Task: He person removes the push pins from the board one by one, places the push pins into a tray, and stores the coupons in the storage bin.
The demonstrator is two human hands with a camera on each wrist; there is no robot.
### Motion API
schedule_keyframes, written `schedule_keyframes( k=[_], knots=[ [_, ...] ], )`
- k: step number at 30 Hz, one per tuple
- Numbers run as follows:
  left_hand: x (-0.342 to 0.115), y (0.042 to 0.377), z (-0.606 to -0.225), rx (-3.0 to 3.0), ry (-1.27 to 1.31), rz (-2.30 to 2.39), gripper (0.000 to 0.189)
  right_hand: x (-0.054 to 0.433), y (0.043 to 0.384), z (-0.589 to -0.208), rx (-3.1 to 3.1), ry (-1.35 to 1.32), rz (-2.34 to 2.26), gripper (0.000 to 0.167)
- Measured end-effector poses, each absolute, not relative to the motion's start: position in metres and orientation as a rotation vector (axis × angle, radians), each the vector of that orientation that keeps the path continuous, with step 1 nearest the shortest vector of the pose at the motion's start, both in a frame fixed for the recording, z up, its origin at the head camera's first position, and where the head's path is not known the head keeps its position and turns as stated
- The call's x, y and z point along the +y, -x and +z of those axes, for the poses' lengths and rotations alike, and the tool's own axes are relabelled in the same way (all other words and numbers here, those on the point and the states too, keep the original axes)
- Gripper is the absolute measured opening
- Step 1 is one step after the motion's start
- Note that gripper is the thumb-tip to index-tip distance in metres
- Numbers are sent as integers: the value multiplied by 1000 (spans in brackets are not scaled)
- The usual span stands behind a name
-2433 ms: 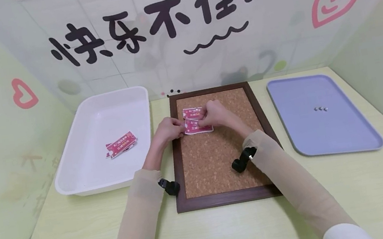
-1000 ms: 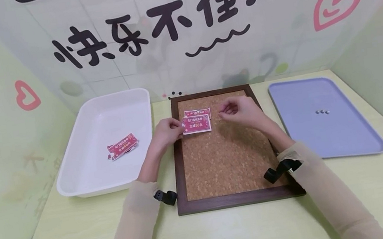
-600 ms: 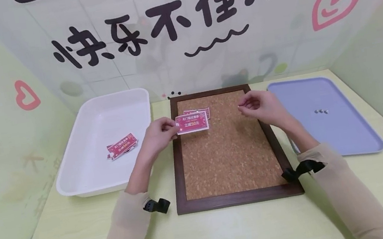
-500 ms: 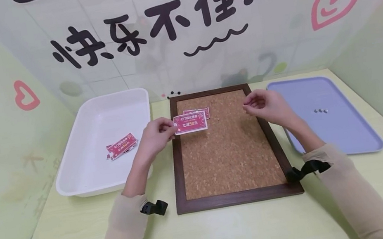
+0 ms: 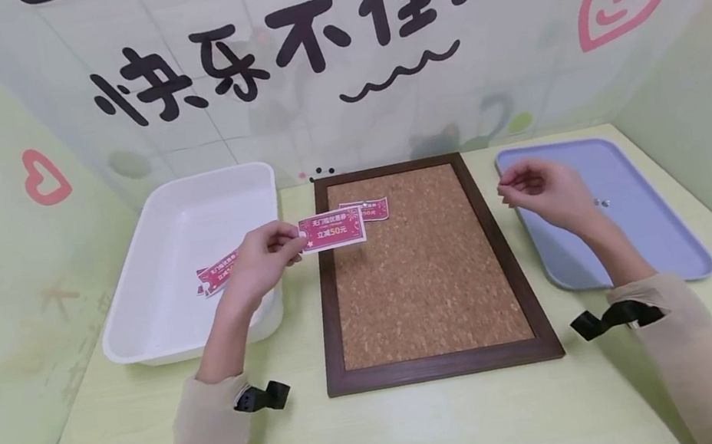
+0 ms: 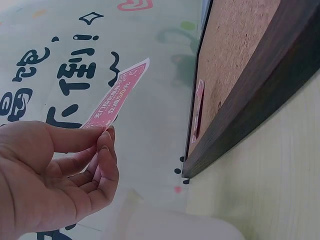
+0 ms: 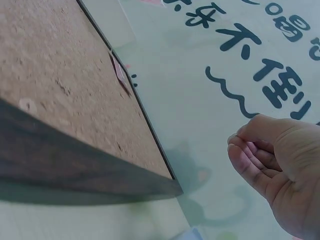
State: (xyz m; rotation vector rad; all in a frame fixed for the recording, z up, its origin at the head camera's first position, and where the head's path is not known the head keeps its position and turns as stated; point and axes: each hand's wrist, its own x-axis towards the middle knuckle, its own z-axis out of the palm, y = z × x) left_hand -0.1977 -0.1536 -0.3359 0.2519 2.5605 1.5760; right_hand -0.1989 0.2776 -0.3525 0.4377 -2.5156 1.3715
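Observation:
My left hand [image 5: 262, 256] pinches a pink coupon [image 5: 331, 229] by its left end, thumb on the near side. The coupon hangs in the air over the left frame edge of the corkboard [image 5: 426, 288]. A second pink coupon [image 5: 373, 210] lies on the cork near the top left, with a small pale tack at its upper edge. My right hand [image 5: 550, 193] hovers over the left part of the blue tray [image 5: 638, 239], thumb and index fingertips together. In the right wrist view a tiny light bit, apparently a thumbtack [image 7: 232, 136], shows at those fingertips.
On the left stands a white plastic bin [image 5: 164, 314] with several pink coupons [image 5: 217, 273] in it, partly behind my left hand. Small silver tacks [image 5: 602, 202] lie on the blue tray, some hidden by my right hand. A printed wall closes off the back.
The left hand has lifted the lower coupon off the cork and drawn it left toward the bin. My right hand has gone from that coupon rightward to above the blue tray.

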Motion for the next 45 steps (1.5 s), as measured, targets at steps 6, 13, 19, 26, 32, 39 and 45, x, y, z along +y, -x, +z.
schedule_keyframes(
  k=[6,13,19,26,32,39,45],
  knots=[
    [-169,199,-337,2551,-257,1592,23,295,191,-350,-2515,-402,1334,11],
    [-187,200,-334,2596,-224,1585,27,326,191,-365,-2514,-347,1299,12],
    [-203,200,-335,2610,-178,1572,30,350,187,-372,-2511,-215,1259,14],
    [-224,199,-339,2567,-87,1602,36,374,181,-376,-2527,-73,1189,19],
    [-245,201,-343,2659,-13,1521,39,399,179,-382,-2562,45,1131,26],
    [-267,202,-352,2711,81,1444,43,427,175,-396,-2593,144,1160,28],
    [-278,201,-359,2663,160,1429,48,442,173,-404,-2650,277,1116,22]
  ],
)
